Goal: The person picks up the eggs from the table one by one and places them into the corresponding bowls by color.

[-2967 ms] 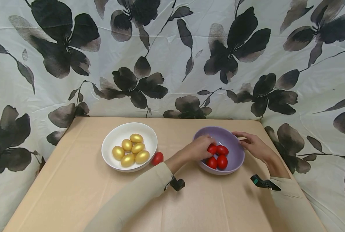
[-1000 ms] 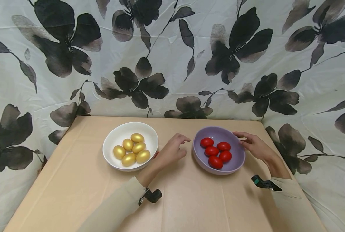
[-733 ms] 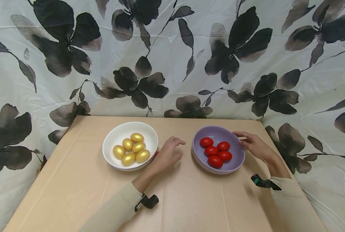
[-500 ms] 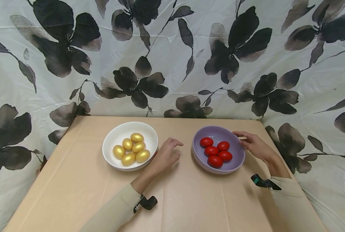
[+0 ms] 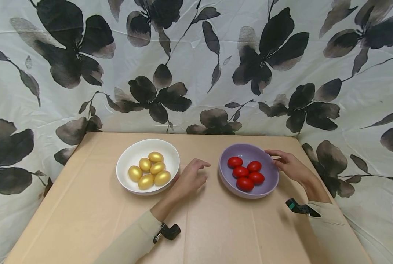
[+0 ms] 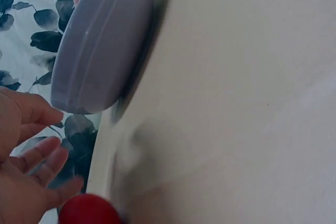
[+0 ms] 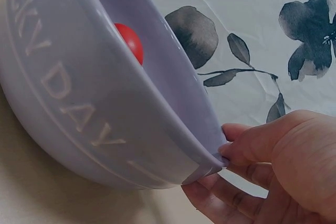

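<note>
Between the two bowls my left hand (image 5: 189, 178) hovers over the table with its fingers loosely extended, holding nothing. A red egg (image 6: 89, 211) lies close by its fingers at the bottom of the left wrist view; in the head view the hand hides it beside the white bowl (image 5: 123, 179). My right hand (image 5: 290, 167) pinches the rim of the purple bowl (image 5: 269, 183) at its right side, thumb and fingers meeting at the edge in the right wrist view. Several glossy red eggs (image 5: 245, 184) lie inside that bowl. The white bowl holds several gold eggs (image 5: 145, 181).
Both bowls stand toward the back of a tan-covered table (image 5: 216, 231). A pale cloth (image 5: 213, 55) with dark flowers hangs right behind the table's far edge. Raised lettering runs around the purple bowl's outside.
My left hand has let go of a red egg in the purple bowl and moved left, out of the bowl, to beside the white one. The right hand has stayed at the rim.
</note>
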Demonstrator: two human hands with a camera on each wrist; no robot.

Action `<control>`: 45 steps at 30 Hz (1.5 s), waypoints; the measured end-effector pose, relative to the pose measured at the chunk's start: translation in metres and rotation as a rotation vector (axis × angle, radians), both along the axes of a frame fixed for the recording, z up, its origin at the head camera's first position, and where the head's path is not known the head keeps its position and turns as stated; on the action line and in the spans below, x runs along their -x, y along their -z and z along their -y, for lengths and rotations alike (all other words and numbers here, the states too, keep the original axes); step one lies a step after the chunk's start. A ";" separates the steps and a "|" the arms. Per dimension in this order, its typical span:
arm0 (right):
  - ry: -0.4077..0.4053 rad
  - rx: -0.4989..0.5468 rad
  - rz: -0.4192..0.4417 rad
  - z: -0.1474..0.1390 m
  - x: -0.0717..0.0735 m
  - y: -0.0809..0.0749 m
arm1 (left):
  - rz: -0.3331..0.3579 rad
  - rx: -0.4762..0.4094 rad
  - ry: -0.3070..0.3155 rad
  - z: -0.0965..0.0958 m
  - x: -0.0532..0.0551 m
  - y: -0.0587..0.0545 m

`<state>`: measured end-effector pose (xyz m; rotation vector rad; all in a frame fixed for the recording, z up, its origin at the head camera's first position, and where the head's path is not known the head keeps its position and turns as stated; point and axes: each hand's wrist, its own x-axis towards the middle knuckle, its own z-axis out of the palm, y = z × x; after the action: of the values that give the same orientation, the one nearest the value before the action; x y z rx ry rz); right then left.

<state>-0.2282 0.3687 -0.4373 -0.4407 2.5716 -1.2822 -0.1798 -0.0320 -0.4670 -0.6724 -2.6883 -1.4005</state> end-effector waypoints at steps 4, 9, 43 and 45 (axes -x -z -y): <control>-0.005 0.004 0.006 0.000 -0.001 -0.002 | -0.049 0.059 -0.045 0.004 -0.003 -0.002; 0.003 -0.002 0.011 0.000 -0.002 -0.004 | -0.011 0.132 -0.067 0.010 -0.007 0.000; -0.004 0.001 0.011 0.000 -0.006 -0.001 | 0.236 0.356 -0.002 0.028 -0.039 0.003; -0.001 0.005 0.017 0.001 -0.007 -0.001 | 0.230 0.347 -0.004 0.028 -0.039 0.002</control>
<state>-0.2209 0.3675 -0.4359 -0.4303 2.5545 -1.2869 -0.1409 -0.0596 -0.4693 -0.5505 -3.1527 -1.0770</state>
